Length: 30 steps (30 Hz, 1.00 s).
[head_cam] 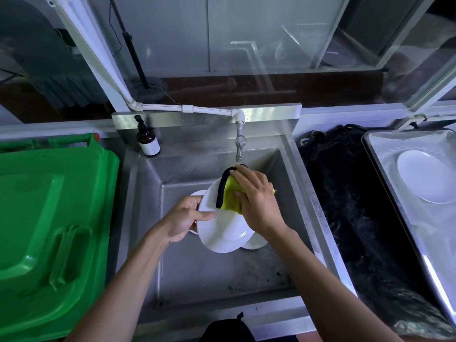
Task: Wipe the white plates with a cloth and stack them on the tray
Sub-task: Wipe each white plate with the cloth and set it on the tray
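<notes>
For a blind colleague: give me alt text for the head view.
Over a metal sink, the left hand holds a white plate while the right hand presses a yellow cloth on it; another plate lies on the tray.

left hand (pixel 183 219): bare, no glove, ring or watch visible | right hand (pixel 256 201): bare, a few wet glints near the wrist | forearms: both uncovered, no sleeve in view up to the frame edge | torso: dark garment (pixel 225 328) at bottom centre, small tab on top

Four white plates (pixel 222 230), one cloth (pixel 230 193), one tray (pixel 385 149), one bottle (pixel 148 141).
</notes>
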Motion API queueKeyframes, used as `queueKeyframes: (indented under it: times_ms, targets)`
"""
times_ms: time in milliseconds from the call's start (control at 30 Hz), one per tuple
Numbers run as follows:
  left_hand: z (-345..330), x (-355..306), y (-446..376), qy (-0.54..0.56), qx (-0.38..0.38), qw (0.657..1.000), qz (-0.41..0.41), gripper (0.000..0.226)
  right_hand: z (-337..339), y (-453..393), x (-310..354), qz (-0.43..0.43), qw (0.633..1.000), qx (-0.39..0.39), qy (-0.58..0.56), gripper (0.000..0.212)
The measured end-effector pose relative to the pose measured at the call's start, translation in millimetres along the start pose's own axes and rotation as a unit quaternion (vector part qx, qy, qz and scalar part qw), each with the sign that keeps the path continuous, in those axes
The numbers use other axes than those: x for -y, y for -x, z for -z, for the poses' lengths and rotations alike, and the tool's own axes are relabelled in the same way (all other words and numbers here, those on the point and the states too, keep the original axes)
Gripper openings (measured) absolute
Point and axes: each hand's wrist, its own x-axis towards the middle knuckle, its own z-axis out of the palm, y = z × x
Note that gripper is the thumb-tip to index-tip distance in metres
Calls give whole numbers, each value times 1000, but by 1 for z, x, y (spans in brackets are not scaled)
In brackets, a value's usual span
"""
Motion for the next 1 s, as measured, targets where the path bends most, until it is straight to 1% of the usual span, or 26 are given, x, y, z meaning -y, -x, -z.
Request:
queueKeyframes:
  times_ms: [167,300,400,467,500,533,600,633,733,767,833,867,933,1000]
  targets:
    - [-8,-1,-7,-42,-14,999,-20,18,-4,8,5,4,1000,-23,3,50]
    - [-22,-1,-18,-80,-1,995,-58,15,1,16,-12,-29,999,-35,5,49]
    - [-35,-1,-31,-156,-23,985,-66,16,11,25,-30,-63,997,-44,22,47]
    - [-47,-5,-38,-226,-38,971,-72,8,19,33,-43,-82,995,-49,34,45]
    - [-54,-8,-42,-265,-44,960,-78,9,23,37,-51,-93,994,-50,43,44]
    - [-61,-11,-46,-305,-53,947,-87,17,28,41,-58,-107,992,-48,51,44]
    - [-80,-19,-53,-390,-73,911,-115,35,38,50,-73,-143,987,-46,60,46]
    - [-89,-22,-57,-427,-76,892,-129,37,44,54,-80,-158,984,-47,65,47]
    - [-118,-30,-67,-520,-77,837,-153,33,62,69,-100,-191,978,-51,71,49]
    - [-128,-32,-71,-544,-77,819,-168,29,68,75,-107,-199,976,-55,69,49]
    - [-147,-35,-78,-583,-72,784,-200,13,81,85,-123,-211,973,-62,66,50]
    - [-157,-37,-81,-599,-69,768,-215,10,88,91,-133,-218,971,-67,65,51]
    - [-180,-42,-90,-619,-65,746,-236,18,103,102,-153,-231,968,-79,62,51]
    - [-206,-47,-101,-635,-63,729,-247,33,118,115,-174,-242,963,-95,64,51]
